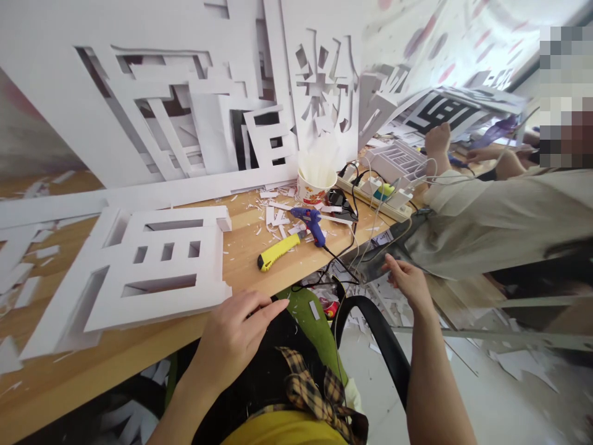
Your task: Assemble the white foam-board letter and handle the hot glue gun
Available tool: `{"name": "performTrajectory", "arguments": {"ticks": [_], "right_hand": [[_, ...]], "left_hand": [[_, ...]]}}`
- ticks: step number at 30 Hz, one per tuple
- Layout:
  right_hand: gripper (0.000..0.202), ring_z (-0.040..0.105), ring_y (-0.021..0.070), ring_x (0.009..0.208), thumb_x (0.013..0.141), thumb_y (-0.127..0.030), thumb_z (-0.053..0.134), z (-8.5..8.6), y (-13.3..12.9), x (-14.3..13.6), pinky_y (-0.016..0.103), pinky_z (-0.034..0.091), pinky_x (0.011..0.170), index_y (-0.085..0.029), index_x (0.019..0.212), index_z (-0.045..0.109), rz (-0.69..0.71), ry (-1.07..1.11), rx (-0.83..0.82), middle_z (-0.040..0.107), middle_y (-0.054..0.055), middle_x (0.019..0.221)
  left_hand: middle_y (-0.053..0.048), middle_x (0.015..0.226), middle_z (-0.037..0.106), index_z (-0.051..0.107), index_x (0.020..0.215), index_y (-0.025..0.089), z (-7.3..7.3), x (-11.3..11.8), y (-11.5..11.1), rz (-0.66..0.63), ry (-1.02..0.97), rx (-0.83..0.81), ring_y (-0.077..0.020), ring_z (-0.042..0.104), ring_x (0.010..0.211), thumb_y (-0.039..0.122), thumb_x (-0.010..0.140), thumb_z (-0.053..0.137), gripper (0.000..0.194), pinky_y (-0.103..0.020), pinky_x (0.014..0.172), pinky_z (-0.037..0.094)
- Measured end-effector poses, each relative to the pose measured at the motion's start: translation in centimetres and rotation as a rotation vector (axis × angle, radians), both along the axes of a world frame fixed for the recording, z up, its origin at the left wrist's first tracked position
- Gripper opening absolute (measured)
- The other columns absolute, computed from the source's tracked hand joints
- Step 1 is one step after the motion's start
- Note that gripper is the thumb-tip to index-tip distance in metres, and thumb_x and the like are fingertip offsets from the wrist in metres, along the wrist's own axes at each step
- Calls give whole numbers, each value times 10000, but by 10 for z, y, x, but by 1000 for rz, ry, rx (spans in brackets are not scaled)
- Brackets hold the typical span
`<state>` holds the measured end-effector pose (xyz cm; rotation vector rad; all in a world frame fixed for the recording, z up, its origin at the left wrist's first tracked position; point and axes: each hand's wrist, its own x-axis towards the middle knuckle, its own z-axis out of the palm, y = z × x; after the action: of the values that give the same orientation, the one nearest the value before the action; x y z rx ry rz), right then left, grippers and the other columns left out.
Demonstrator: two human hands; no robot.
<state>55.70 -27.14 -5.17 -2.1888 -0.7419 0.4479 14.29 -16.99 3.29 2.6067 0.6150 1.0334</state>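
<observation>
My left hand [238,327] is at the table's front edge, fingers stretched out and nothing visible in it. It is close to the lower right corner of a thick white cut-out character [160,247], which lies flat on the table. My right hand [408,281] hangs in the air to the right of the table, above the black chair armrest [377,340]. Its fingers are loosely bent and apart, with no object visible in them. Between the hands, farther back on the table, lie a yellow utility knife [279,251] and a blue glue gun [312,224].
Behind stand large white cut-out panels [319,80]. A paper cup [316,182] of pale sticks stands near a phone-like black object [341,205]. A power strip [393,204] with tangled cables sits at the right table edge. Another person's arm [438,151] is at the right. Scraps litter the floor [523,364].
</observation>
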Motion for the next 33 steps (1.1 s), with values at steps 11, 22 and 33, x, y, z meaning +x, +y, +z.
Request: {"name": "performTrajectory", "arguments": {"ticks": [11, 22, 33], "right_hand": [[503, 710, 259, 705, 593, -660, 765, -6, 1, -4, 335, 526, 678, -191, 777, 755, 85, 67, -6, 759, 84, 716], [527, 536, 143, 466, 446, -598, 899, -9, 0, -5, 255, 365, 456, -186, 683, 670, 40, 96, 46, 650, 14, 532], [642, 741, 259, 690, 441, -599, 920, -6, -2, -11, 347, 580, 650, -181, 889, 728, 18, 232, 132, 783, 102, 761]], "left_hand": [[-34, 866, 702, 739, 1081, 159, -5, 4, 1, -3, 13, -17, -122, 628, 761, 94, 979, 509, 259, -238, 695, 492], [-42, 859, 714, 737, 1087, 177, -8, 3, 2, 16, 30, -10, -125, 646, 767, 99, 985, 497, 272, -243, 707, 514], [-36, 850, 706, 730, 1080, 172, -13, 4, 0, 3, 9, -23, -125, 638, 767, 86, 973, 516, 254, -237, 704, 506]]}}
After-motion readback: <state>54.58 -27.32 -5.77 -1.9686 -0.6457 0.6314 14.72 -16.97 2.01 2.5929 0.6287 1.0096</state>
